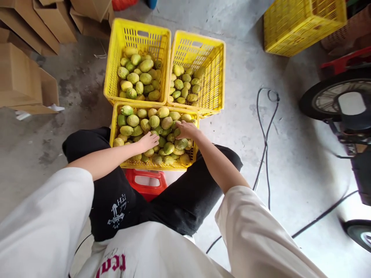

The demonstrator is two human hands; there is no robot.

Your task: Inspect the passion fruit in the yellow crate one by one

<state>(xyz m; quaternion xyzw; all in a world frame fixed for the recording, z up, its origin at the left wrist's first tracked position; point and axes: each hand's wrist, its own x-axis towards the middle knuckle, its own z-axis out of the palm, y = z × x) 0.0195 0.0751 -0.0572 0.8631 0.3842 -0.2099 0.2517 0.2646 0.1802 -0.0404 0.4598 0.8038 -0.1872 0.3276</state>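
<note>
In front of me is a low yellow crate point(156, 166) filled with green-yellow lemons point(154, 121). Over the middle of the pile, my left hand point(149, 141) rests palm down, its fingers somewhat spread and bent onto the fruit. My right hand point(187, 130) reaches into the right part of the same crate. Its thumb and fingers are apart, touching lemons there, and no fruit is lifted clear of the pile. Behind stand two taller yellow crates, a left one point(108, 73) and a right one point(222, 73), each partly filled with similar lemons.
A red plastic stool point(147, 193) stands under the near edge of the low crate, between my knees. Cardboard boxes point(20, 77) are at the left. Another yellow crate point(292, 31), a motorcycle wheel point(321, 94) and a black cable point(265, 143) are at the right.
</note>
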